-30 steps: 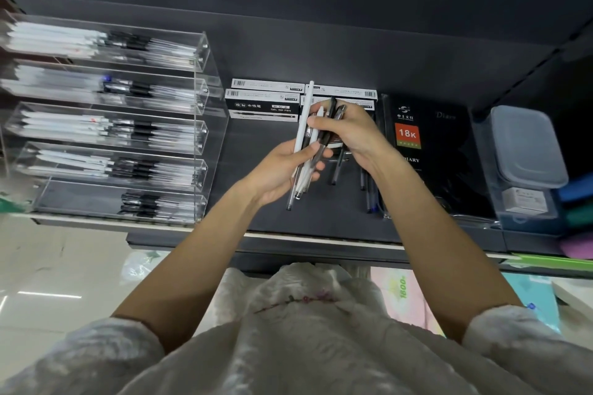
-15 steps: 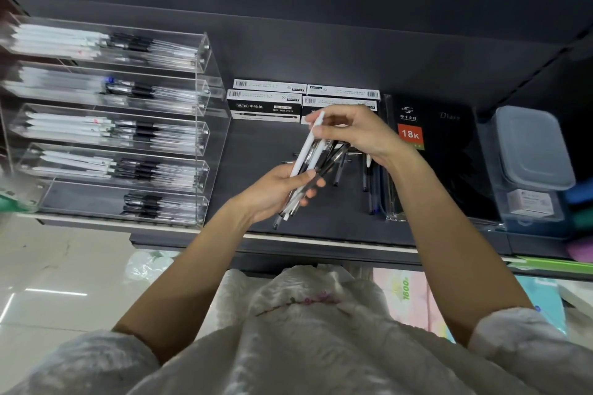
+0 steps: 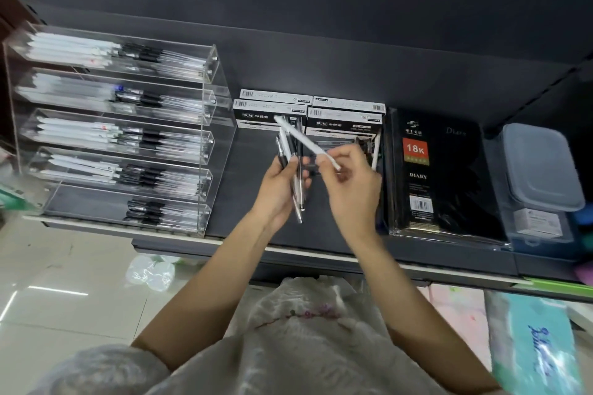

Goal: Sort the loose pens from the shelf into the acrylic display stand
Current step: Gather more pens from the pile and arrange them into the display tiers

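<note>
Left hand (image 3: 277,184) grips a bundle of pens (image 3: 290,167), fingers curled round it, tips pointing down toward the shelf edge. Right hand (image 3: 348,181) pinches one white pen (image 3: 305,141) between thumb and fingers; it angles up-left, with its far end over the pen boxes (image 3: 272,115). Both hands hover above the dark shelf (image 3: 244,176), just right of the acrylic display stand (image 3: 205,151). A few more loose pens (image 3: 373,151) lie on the shelf behind the right hand, partly hidden.

Stand has five tiers, all holding pens; the lowest looks least full. The frame is too blurred to tell the pen types per tier.

Risks, as I judge them:
- Bundle grip sits mid-length and looks loose, so a pen could slide out downward and roll off the shelf edge to the floor.
- White pen could go in the wrong tier if types aren't matched.
- Stand's front lips are low and pens lie sideways, so a fast drop could bounce one out.
- Pens behind the right hand are easily missed.
</note>
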A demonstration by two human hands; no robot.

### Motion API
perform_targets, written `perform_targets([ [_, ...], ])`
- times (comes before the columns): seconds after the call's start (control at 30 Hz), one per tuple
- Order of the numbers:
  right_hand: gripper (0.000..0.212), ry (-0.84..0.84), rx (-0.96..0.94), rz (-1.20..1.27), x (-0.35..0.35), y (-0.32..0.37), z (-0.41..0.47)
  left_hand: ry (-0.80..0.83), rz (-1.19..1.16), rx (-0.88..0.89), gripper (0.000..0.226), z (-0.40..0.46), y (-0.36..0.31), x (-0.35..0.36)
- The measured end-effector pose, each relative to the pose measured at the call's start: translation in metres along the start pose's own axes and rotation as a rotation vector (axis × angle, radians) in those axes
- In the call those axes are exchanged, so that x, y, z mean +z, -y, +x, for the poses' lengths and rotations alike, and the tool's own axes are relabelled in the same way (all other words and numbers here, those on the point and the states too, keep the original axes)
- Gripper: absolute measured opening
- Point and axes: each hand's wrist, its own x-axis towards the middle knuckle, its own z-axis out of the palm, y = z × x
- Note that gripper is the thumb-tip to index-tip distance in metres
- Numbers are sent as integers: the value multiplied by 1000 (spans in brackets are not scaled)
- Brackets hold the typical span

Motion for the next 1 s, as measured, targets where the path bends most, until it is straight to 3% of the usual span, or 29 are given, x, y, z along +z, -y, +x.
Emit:
perform_targets([
  [0.23, 16, -49, -275, -435, 16, -11, -24, -125, -156, -74, 21, -1, -2, 17],
  [0.37, 11, 3, -322, -417, 16, -14, -27, -73, -320, -89, 25, -5, -1, 14],
  [0.47, 8, 35, -401, -484, 15, -18, -27, -62, -321, -17, 15, -4, 1, 7],
  [0.67, 7, 114, -566, -559, 17, -23, -30, -51, -267, 77, 16, -5, 0, 2],
  [0.77, 17, 233, -468, -428, 15, -22, -30, -50, -274, 110, 19, -9, -5, -4],
  [0.87, 28, 292, -161, -103, 16, -8, -29, -19, -271, 165, 21, -18, -15, -12],
  [1.0, 25, 424, 16, -17, 37, 16, -28, -97, -277, 244, 18, -35, -28, -25],
])
